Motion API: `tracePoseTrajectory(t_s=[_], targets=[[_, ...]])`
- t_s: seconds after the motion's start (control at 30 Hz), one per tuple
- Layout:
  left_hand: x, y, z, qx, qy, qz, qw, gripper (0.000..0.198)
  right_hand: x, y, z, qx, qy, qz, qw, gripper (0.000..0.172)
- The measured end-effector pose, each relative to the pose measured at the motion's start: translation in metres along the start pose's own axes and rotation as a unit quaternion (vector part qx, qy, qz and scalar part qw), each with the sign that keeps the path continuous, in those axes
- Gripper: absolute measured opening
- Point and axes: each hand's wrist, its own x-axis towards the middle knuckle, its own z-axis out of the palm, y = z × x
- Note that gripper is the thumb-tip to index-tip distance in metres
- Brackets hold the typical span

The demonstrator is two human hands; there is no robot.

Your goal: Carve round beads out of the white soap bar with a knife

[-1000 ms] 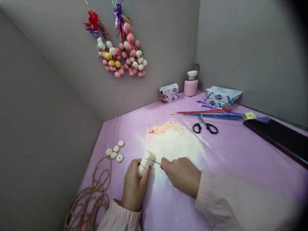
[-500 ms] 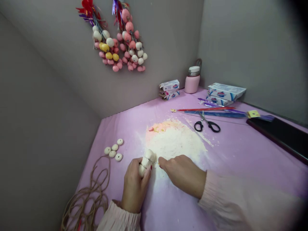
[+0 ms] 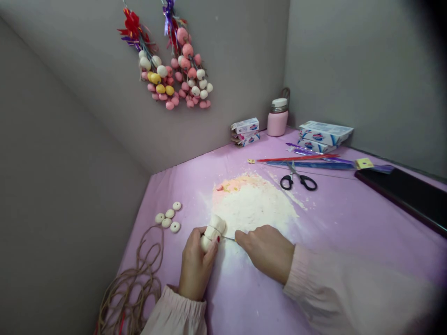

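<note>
My left hand [image 3: 196,265] is wrapped round a white, rounded bar of soft material [image 3: 213,230] that rests on the purple table cover [image 3: 335,223]. My right hand [image 3: 266,250] pinches a thin blade [image 3: 227,238] whose tip reaches the bar's side at my left thumb. A heap of white shavings with pink and yellow bits [image 3: 253,202] lies just beyond the bar. Several small white beads [image 3: 168,218] lie to the left of my left hand.
A coil of brown twine [image 3: 134,288] lies at the near left. Black scissors [image 3: 298,180], coloured strips [image 3: 307,160], soap boxes [image 3: 323,136] [image 3: 245,131], a pink bottle [image 3: 277,118] and a dark tray [image 3: 407,197] sit behind and right. Bead strings [image 3: 174,70] hang on the wall.
The blade in my right hand has worked back and forth slightly against the bar; my left hand keeps its grip. The view has shifted a little.
</note>
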Motion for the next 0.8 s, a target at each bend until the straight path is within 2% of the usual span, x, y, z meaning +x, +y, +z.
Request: tracePoseTrajectory(t_s=[0.1, 0.27, 0.5, 0.8], targets=[[0.0, -0.001, 0.001, 0.008, -0.004, -0.004, 1.0, 0.021, 0.001, 0.002, 0.004, 0.001, 0.022, 0.01, 1.0, 0.009], [0.0, -0.003, 0.003, 0.033, -0.004, -0.001, 0.999, 0.02, 0.006, 0.001, 0.006, 0.018, 0.038, 0.007, 0.999, 0.021], [0.0, -0.002, 0.003, 0.069, -0.005, 0.014, 0.997, 0.022, 0.011, -0.002, 0.005, 0.073, 0.003, 0.008, 0.997, 0.018], [0.0, -0.005, 0.002, 0.034, -0.011, -0.003, 0.999, 0.02, 0.009, 0.0, 0.006, 0.079, -0.019, -0.011, 0.997, 0.009]])
